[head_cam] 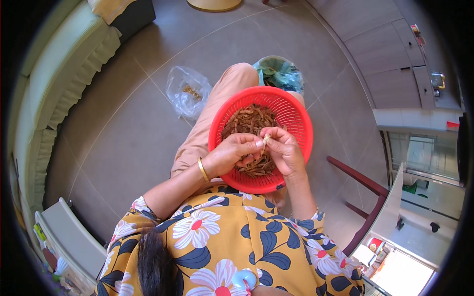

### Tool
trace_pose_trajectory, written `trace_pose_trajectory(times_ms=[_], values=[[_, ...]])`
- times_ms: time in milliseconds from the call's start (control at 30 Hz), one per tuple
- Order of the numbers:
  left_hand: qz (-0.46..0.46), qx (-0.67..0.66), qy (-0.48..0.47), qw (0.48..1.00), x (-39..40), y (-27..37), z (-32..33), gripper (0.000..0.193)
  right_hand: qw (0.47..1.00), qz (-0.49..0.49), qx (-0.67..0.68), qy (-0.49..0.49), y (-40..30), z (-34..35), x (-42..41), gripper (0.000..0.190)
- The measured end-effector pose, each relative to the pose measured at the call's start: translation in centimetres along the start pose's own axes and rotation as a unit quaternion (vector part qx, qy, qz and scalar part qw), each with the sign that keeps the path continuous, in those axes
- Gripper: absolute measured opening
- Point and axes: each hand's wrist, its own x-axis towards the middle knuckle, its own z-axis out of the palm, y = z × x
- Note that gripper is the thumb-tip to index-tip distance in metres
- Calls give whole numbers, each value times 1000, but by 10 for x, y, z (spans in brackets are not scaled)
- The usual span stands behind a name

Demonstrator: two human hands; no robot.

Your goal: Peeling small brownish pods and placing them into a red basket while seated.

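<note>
A red plastic colander basket (222, 107) rests on the lap, partly filled with brown dried pods (250, 118). Above it my two hands meet around a small pale, opened pod or husk (266, 140). The fingertips of my left hand (235, 151), with a gold bangle at the wrist, touch its left side. Thumb and fingers of my right hand (284, 150) pinch it from the right. My curled left fingers hide whatever lies in that palm. Which part each hand grips cannot be told exactly.
On the tiled floor lies a clear plastic bag (181, 83) with small yellowish-brown pieces. Beyond the knees stands a bin lined with a blue-green bag (292, 76), holding leafy matter. A dark red wooden chair (357, 174) is at the right, a pale green sofa (55, 70) at the left.
</note>
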Motion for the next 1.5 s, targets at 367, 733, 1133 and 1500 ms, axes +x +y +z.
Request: trace_pose_trajectory(times_ms=[367,733,1133,1500], values=[[91,137,97,982,-1,-8,2,15,989,-1,-141,41,3,5,-8,8],[127,248,96,956,-3,-7,1,19,977,-80,-187,63,14,20,-16,5],[-8,64,17,998,-2,-2,-5,20,989,-42,-145,-4,14,4,-10,10],[61,7,94,994,2,-4,-3,17,942,-80,-311,96,10,24,-20,8]])
